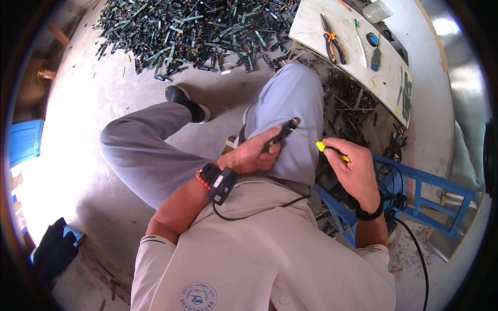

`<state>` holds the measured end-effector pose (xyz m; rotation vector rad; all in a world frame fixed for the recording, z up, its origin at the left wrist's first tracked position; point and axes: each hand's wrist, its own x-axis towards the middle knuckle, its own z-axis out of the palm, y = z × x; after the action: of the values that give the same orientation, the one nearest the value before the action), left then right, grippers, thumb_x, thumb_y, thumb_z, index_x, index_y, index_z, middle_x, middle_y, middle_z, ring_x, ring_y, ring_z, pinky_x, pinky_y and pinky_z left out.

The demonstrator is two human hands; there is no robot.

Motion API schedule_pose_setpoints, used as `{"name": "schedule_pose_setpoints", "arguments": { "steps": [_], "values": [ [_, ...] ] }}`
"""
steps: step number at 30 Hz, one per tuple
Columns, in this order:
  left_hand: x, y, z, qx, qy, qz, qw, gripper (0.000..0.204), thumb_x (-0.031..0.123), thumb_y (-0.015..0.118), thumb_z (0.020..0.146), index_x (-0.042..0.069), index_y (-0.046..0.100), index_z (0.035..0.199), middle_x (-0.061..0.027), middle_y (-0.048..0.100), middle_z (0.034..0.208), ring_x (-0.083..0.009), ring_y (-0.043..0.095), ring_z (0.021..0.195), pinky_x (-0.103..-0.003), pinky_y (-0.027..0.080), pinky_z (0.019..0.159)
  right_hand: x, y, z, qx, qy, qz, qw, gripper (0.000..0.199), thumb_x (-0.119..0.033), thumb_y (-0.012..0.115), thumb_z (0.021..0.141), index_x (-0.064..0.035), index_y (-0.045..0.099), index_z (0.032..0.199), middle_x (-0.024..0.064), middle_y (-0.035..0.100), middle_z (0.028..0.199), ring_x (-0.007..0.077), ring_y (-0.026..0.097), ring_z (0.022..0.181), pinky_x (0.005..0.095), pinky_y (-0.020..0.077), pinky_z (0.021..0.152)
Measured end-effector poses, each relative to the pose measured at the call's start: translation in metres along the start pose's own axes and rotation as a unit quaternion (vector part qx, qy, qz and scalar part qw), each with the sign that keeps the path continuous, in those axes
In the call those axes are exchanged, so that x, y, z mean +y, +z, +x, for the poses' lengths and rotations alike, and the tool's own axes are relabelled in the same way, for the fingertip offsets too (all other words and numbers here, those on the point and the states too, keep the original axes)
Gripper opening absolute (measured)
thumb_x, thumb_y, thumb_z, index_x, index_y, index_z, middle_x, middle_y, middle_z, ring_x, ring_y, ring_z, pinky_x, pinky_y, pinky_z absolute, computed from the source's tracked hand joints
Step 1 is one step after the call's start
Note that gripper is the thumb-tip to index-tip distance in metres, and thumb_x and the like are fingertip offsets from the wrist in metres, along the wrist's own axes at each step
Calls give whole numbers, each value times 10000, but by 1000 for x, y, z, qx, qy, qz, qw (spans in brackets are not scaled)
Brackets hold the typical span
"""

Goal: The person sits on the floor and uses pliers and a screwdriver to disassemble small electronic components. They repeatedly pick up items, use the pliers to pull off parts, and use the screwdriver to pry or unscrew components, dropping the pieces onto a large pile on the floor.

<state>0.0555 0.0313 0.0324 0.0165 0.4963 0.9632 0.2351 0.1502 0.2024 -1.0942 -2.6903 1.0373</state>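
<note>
Above my right thigh, my left hand (258,153) is closed around a small dark elongated part (285,131) with a copper-coloured end. Its kind is not clear, and the fingers hide its lower half. My right hand (355,168) grips a screwdriver (320,145) by its yellow and black handle. The thin metal shaft points left, and its tip meets or nearly meets the upper end of the dark part; whether they touch I cannot tell.
A large heap of dark, narrow parts (192,31) covers the floor ahead. On the pale board (347,39) at far right lie orange-black pliers (332,44), a white brush (360,44) and another screwdriver (375,59). A blue metal frame (428,199) with cables stands at my right.
</note>
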Motion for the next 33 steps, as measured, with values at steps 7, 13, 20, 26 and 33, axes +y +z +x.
{"name": "schedule_pose_setpoints", "arguments": {
  "steps": [7, 13, 20, 26, 33],
  "values": [
    [-1, 4, 0, 9, 3, 15, 1000, 558, 603, 397, 992, 165, 398, 647, 68, 269, 500, -79, 217, 400, -250, 174, 394, -5, -3, -3, 15, -19, -61, 998, 172, -30, 672, 872, 1, 687, 1040, 143, 700, 868, 200, 647, 664, 267, 502, 615],
    [-4, 2, -1, 8, 7, 27, 1000, 532, 605, 388, 995, 167, 409, 695, 79, 249, 522, -74, 190, 431, -260, 152, 417, -14, -1, -1, 27, -57, -153, 986, 160, -58, 703, 834, -62, 712, 994, 122, 654, 744, 261, 596, 576, 317, 456, 519],
    [-2, 6, -5, 36, 10, 33, 999, 524, 602, 422, 987, 164, 404, 700, 78, 247, 526, -75, 205, 434, -255, 161, 416, -15, -6, 13, 3, -82, -209, 975, 110, -111, 684, 834, -58, 705, 927, 130, 650, 717, 325, 614, 611, 377, 461, 535],
    [-3, 5, -3, 53, 10, 44, 998, 551, 608, 374, 1000, 160, 394, 681, 59, 274, 497, -82, 210, 404, -248, 187, 396, -3, -15, 33, -63, -17, -166, 984, 149, -145, 636, 860, -25, 704, 915, 158, 676, 782, 340, 640, 678, 370, 495, 596],
    [-3, 5, -1, 55, 10, 42, 998, 553, 607, 370, 1001, 157, 403, 681, 53, 276, 494, -84, 205, 396, -249, 190, 390, 1, -19, 38, -84, 37, -126, 988, 176, -138, 621, 882, 4, 700, 950, 167, 688, 806, 284, 662, 674, 329, 515, 638]
  ]
}}
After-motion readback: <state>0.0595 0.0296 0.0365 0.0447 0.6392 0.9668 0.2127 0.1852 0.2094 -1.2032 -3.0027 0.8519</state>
